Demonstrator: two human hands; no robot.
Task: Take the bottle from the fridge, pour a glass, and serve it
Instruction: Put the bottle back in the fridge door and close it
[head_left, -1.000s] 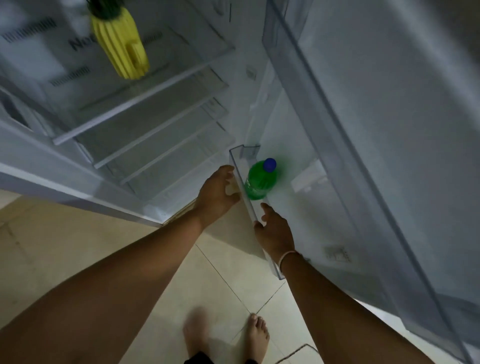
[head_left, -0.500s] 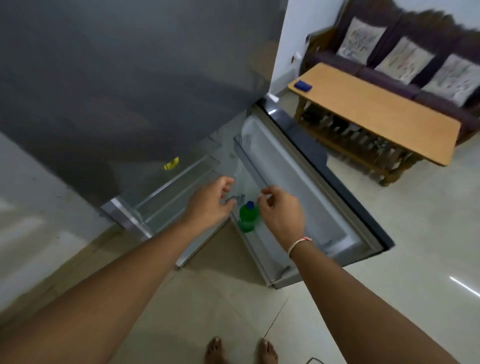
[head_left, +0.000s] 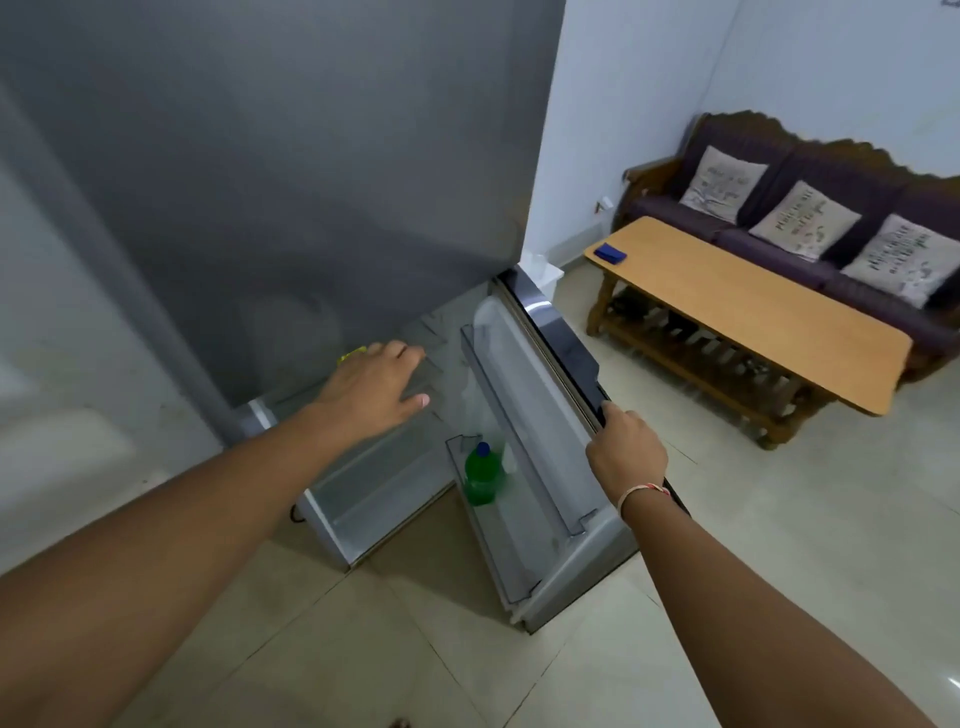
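A green bottle (head_left: 483, 475) with a blue cap stands upright in the lower rack of the open fridge door (head_left: 540, 415). My right hand (head_left: 626, 452) is closed around the door's dark outer edge, to the right of the bottle. My left hand (head_left: 376, 387) hovers with fingers spread over the open fridge compartment, up and left of the bottle, holding nothing. The grey fridge body (head_left: 260, 182) fills the upper left. No glass is in view.
A wooden coffee table (head_left: 753, 312) with a small blue object (head_left: 610, 253) stands to the right. Behind it is a dark sofa (head_left: 810, 171) with three cushions. Pale floor tiles (head_left: 779, 545) lie around the door. A yellow item (head_left: 350, 357) peeks from under my left hand.
My head has risen, so the view widened from the fridge interior to the room. My right hand left the bottle's side and took hold of the door edge; my left hand lifted away.
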